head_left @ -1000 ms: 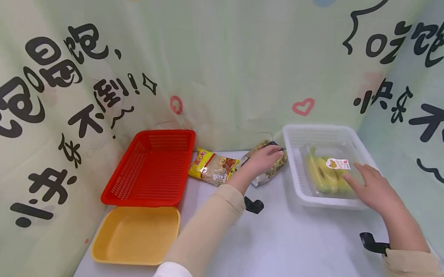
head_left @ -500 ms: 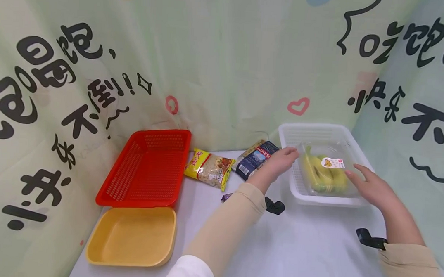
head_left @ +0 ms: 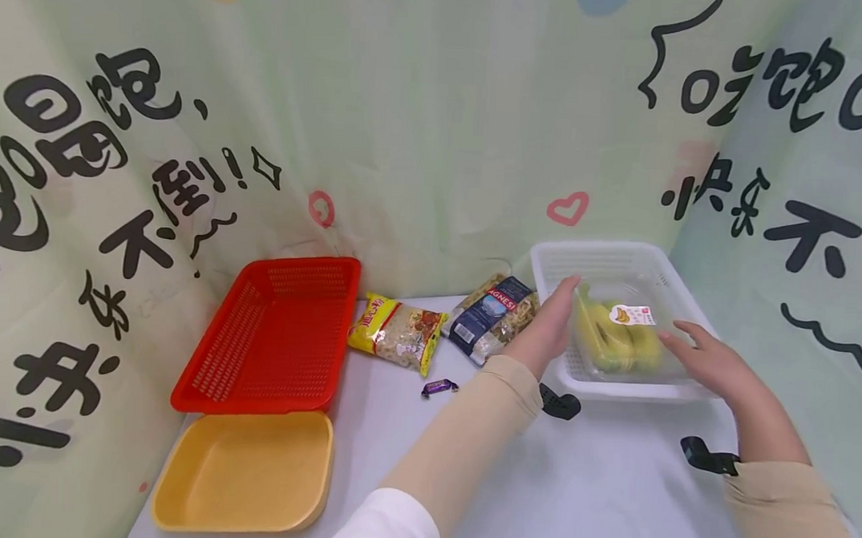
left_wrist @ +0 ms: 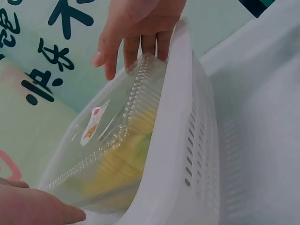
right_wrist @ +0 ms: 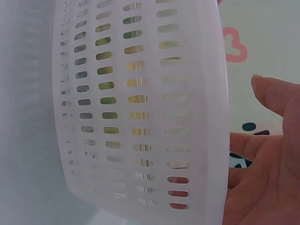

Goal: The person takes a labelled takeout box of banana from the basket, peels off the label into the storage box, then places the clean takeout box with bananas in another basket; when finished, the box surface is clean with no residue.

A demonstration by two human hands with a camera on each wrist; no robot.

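Note:
A clear plastic box of bananas (head_left: pixel 619 337) with a small label lies inside the white basket (head_left: pixel 547 262). My left hand (head_left: pixel 550 326) is at the left end of the box, fingers extended; its thumb side shows in the left wrist view at lower left. My right hand (head_left: pixel 712 361) is over the basket's right rim with fingers reaching down at the box's other end, as the left wrist view shows. The right wrist view shows that hand (right_wrist: pixel 267 173) with thumb and fingers spread beyond the slotted basket wall (right_wrist: pixel 108 101). Whether either hand presses the box is hard to tell.
A pasta bag (head_left: pixel 497 316) with a dark blue label, a yellow-and-clear food bag (head_left: pixel 399 332) and a small purple-wrapped candy (head_left: pixel 439 387) lie left of the basket. Farther left stand a red basket (head_left: pixel 276 342) and a yellow tray (head_left: pixel 245 473). A printed curtain (head_left: pixel 422 140) hangs behind.
My left hand has moved right from over the pasta bag to the banana box's left end, uncovering the bag and the candy. My right hand stays at the box's right end.

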